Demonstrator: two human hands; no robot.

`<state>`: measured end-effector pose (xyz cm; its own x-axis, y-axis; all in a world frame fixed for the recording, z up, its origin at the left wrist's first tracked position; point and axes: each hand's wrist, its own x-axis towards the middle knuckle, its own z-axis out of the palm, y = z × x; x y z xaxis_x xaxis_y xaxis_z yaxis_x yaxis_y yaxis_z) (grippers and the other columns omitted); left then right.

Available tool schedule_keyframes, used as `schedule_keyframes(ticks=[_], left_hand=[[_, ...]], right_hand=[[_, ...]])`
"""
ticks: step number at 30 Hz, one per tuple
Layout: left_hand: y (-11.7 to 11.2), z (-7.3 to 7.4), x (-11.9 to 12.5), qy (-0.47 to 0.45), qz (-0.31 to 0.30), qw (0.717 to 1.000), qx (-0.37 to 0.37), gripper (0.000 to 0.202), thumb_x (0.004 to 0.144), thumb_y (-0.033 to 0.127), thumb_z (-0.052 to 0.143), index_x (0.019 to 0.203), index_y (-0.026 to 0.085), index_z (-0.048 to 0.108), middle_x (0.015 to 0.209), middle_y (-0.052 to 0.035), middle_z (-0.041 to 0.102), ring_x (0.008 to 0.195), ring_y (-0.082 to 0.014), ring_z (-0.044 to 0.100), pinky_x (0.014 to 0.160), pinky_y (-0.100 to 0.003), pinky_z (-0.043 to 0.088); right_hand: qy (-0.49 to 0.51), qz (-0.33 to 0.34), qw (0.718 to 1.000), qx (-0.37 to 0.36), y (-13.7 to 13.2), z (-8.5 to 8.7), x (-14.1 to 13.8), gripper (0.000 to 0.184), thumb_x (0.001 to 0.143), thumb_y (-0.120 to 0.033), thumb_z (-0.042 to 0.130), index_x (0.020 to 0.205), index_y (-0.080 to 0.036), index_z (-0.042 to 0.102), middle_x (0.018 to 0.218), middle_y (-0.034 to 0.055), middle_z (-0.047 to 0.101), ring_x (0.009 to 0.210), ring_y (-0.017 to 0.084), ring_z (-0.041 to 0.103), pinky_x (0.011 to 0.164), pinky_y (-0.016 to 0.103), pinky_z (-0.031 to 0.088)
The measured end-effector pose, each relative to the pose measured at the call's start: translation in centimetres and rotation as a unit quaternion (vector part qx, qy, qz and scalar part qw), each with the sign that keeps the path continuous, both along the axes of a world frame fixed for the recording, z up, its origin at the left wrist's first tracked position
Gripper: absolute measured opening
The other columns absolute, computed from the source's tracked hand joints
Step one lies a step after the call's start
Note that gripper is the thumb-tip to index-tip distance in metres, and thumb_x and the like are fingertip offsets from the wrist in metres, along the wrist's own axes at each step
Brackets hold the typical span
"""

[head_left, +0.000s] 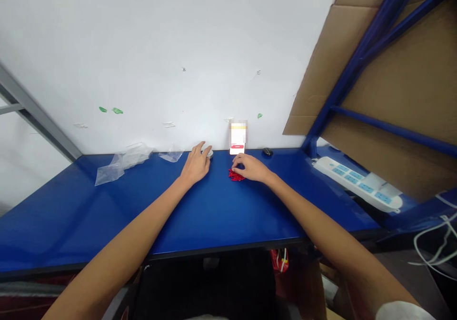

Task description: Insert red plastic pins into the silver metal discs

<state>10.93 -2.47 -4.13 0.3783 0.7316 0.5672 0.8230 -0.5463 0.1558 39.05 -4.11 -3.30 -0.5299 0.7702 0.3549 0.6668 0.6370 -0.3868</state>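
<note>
left hand (196, 164): flat on the blue table (214, 210), fingers loose, tips touching a small round white thing (209, 154) by the wall

right hand (252, 166): fingers curled down onto a little pile of red pieces (236, 175); can't tell if it's actually pinching any

phone (237, 138): standing against the wall just behind both hands

further out: clear plastic bags (121, 162) off left, white power strip (359, 183) off right
</note>
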Motion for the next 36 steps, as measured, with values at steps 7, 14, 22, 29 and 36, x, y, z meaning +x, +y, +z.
schedule_keyframes(ticks=[7, 14, 22, 29, 36], left_hand=[[3.1, -1.8, -2.2, -0.001, 0.009, 0.997, -0.070, 0.046, 0.109, 0.034, 0.041, 0.145, 0.016, 0.063, 0.155, -0.0167, 0.057, 0.145, -0.0322, 0.053, 0.124, -0.049, 0.041], [2.6, -1.5, -1.8, -0.031, -0.018, 0.997, -0.072, 0.039, 0.107, 0.039, 0.049, 0.136, 0.018, 0.065, 0.139, -0.0134, 0.069, 0.130, -0.0300, 0.064, 0.115, -0.044, 0.048], [2.6, -1.1, -2.2, -0.070, -0.021, 0.994, -0.077, 0.044, 0.102, 0.033, 0.056, 0.142, 0.017, 0.059, 0.140, -0.0145, 0.065, 0.129, -0.0293, 0.063, 0.115, -0.045, 0.048], [2.2, -0.8, -2.0, -0.092, -0.007, 0.990, -0.109, 0.056, 0.103, 0.051, 0.053, 0.147, 0.017, 0.058, 0.139, -0.0147, 0.061, 0.128, -0.0286, 0.062, 0.117, -0.043, 0.045], [4.9, 0.7, -2.3, -0.026, -0.060, 0.987, -0.146, 0.053, 0.099, 0.049, 0.058, 0.140, 0.017, 0.066, 0.141, -0.0138, 0.068, 0.129, -0.0290, 0.064, 0.114, -0.040, 0.047]], right_hand=[[0.021, 0.017, 0.999, -0.020, 0.6, -0.3, 0.0, 0.005, 0.091, -0.022, 0.073, 0.089, -0.022, 0.077, 0.100, 0.0048, 0.076, 0.097, 0.022, 0.069, 0.089, 0.034, 0.052], [0.030, 0.001, 0.998, -0.049, 0.5, 0.0, -0.3, 0.008, 0.095, -0.018, 0.067, 0.090, -0.019, 0.073, 0.097, 0.0052, 0.076, 0.090, 0.020, 0.069, 0.081, 0.031, 0.051], [0.081, -0.019, 0.995, -0.057, 0.0, 0.5, -0.2, 0.011, 0.095, -0.013, 0.062, 0.097, -0.022, 0.069, 0.093, 0.0017, 0.079, 0.085, 0.017, 0.073, 0.078, 0.028, 0.051], [0.077, -0.028, 0.996, -0.021, 0.1, 0.5, -0.3, 0.012, 0.093, -0.014, 0.067, 0.098, -0.023, 0.073, 0.094, 0.0020, 0.079, 0.084, 0.018, 0.072, 0.078, 0.028, 0.051], [0.087, -0.027, 0.996, -0.008, -0.1, 0.8, -0.3, 0.016, 0.092, -0.011, 0.067, 0.100, -0.024, 0.073, 0.096, 0.0012, 0.079, 0.086, 0.017, 0.072, 0.079, 0.027, 0.051]])
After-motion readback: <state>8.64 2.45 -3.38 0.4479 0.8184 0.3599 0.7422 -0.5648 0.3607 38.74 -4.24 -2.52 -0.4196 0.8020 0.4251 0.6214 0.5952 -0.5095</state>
